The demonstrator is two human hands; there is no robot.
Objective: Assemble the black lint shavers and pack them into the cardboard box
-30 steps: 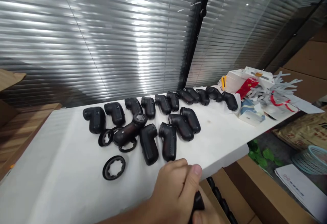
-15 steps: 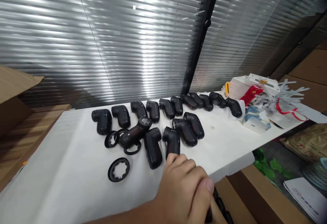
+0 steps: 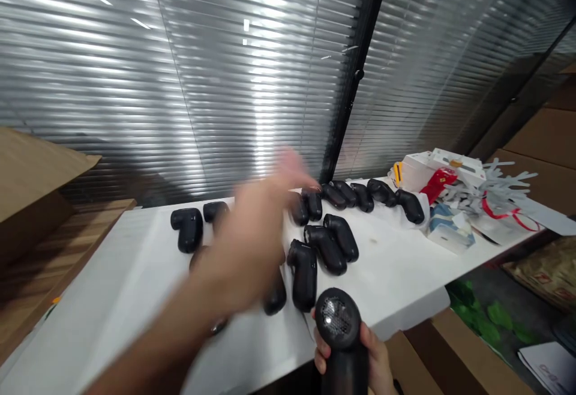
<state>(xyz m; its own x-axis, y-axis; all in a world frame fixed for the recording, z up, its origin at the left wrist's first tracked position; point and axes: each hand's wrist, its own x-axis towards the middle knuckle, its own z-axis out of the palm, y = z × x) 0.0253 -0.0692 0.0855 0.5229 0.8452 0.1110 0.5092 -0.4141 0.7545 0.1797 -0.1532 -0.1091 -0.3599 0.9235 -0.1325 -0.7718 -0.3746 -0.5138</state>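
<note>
- At the lower edge of the view, just off the table's near side, the right hand (image 3: pixel 379 356) is wrapped round a black device (image 3: pixel 342 347), fingers on one flank and thumb side on the other.
- The perforated head (image 3: pixel 337 317) faces up toward the camera; a hold on the body alone, with fingertips off the mesh, looks the safest way to carry it.
- A rounded, smooth-looking casing could twist, I judge, so even pressure from both flanks should serve better than a hard pinch.
- The left hand (image 3: pixel 265 209) is well apart from it, over the white table (image 3: pixel 135 281) and blurred; whether it grasps anything I cannot tell.
- Under that forearm, devices are partly covered; lifting the wrist would lower the risk of knocking them.
- Nearest the held piece lies a bent-necked unit (image 3: pixel 305 275), with a leaning pair (image 3: pixel 333 245) just beyond; a path that clears their necks seems wise.
- At the back left, a corner unit (image 3: pixel 189 230) sits apart from its neighbours.
- Far right, a red packet (image 3: pixel 438 185) lies among white boxes and pale strips, best left undisturbed.
</note>
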